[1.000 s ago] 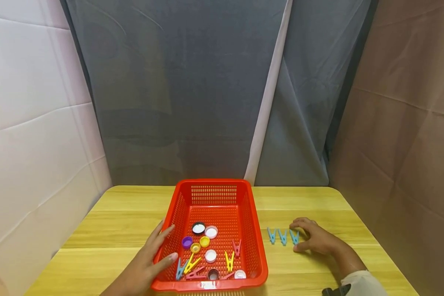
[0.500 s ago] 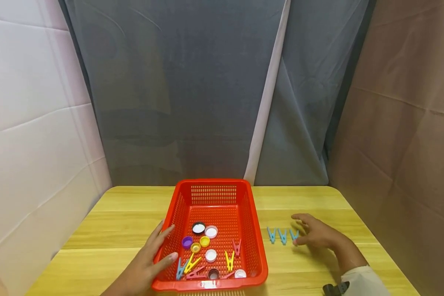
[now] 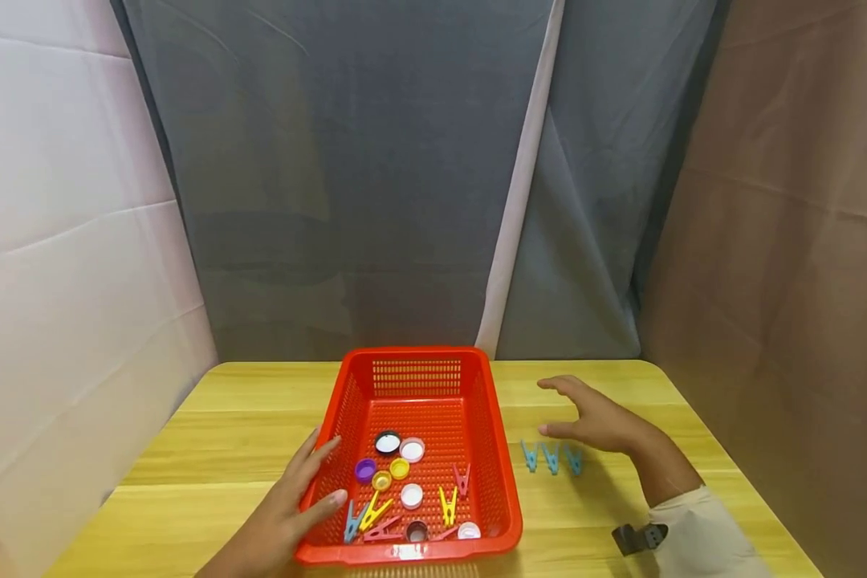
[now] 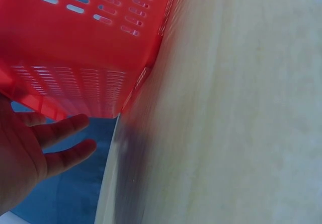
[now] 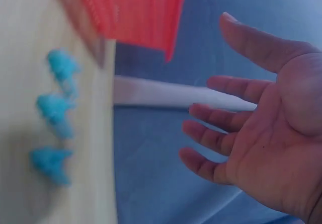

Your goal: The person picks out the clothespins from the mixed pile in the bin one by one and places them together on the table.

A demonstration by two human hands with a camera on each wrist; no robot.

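Observation:
My left hand [image 3: 285, 506] rests at the left rim of a red plastic basket [image 3: 504, 482], thumb and a fingertip reaching over the edge. In the left wrist view its other fingers [image 4: 68, 156] stretch out beside the basket wall. My right hand [image 3: 603, 417] hovers above the table with fingers spread, holding nothing. Below it, three light-blue clothespins lie in a row: left [image 3: 531, 456], middle [image 3: 551, 458] and right [image 3: 574, 460]. They also show, blurred, in the right wrist view, where the right palm [image 5: 282, 148] faces the camera.
Inside the basket lie several bottle caps, among them a black-rimmed cap [image 3: 388, 443] and a purple cap [image 3: 365, 470], plus a blue clothespin [image 3: 354, 523], a yellow clothespin [image 3: 448, 507] and pink clothespins. Grey curtain [image 3: 405, 201] hangs behind the wooden table [image 3: 260, 417].
My right hand has let go of the right-hand blue clothespin, then lifted and moved up and left over the row. The left hand and the basket have stayed in place.

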